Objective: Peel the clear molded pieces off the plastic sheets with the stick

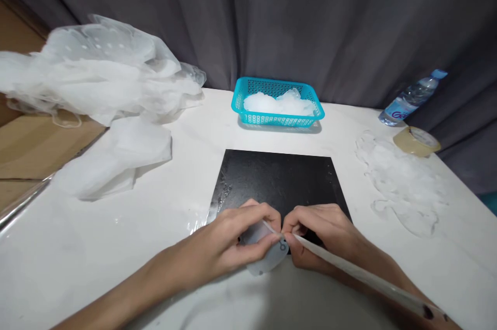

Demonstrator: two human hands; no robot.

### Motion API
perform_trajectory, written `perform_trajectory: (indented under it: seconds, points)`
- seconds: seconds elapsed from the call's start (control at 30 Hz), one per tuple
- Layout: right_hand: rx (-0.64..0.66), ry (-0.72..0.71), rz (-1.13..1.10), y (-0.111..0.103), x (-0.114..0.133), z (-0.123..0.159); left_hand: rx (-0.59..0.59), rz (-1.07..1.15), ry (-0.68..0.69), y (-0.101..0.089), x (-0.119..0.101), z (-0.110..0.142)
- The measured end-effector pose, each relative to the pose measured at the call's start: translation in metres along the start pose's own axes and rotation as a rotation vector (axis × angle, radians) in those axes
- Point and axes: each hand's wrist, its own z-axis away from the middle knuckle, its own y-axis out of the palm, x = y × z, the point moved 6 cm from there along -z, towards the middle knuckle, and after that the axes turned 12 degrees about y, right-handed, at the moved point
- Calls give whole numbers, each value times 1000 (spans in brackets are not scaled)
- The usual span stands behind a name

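My left hand (pixel 236 239) pinches the edge of a small translucent plastic piece (pixel 269 257) with a rounded outline and a small dark ring-shaped mark. Close against it, my right hand (pixel 324 231) pinches a translucent plastic strip (pixel 361 269), which runs down over my right forearm to the lower right. The fingertips of both hands meet where piece and strip come together; whether the two are joined is hidden. Both hands are above the near edge of a black board (pixel 275 177) on the white table (pixel 186 226).
Behind the board stands a turquoise basket (pixel 277 120) with white translucent pieces. A large heap of white film (pixel 112 71) is at the left, beside a cardboard box (pixel 50 143). On the right are loose clear scraps (pixel 404 174), a tape roll (pixel 415 142) and a water bottle (pixel 411 98).
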Motion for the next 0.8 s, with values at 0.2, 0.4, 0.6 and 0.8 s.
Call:
perform_trajectory:
  seconds: [0.2,0.4,0.6,0.8]
  points:
    - [-48,3,-15,-6,-9,-4,31,45,-50,-4,-3,2]
    - [175,102,-215,-13,-5,-1,22,85,-8,-10,-6,-1]
    - [176,73,-247,-12,-2,0,20,149,19,-8,-3,0]
    - [137,20,-214,-15,2,1,8,231,4,-7,1,-1]
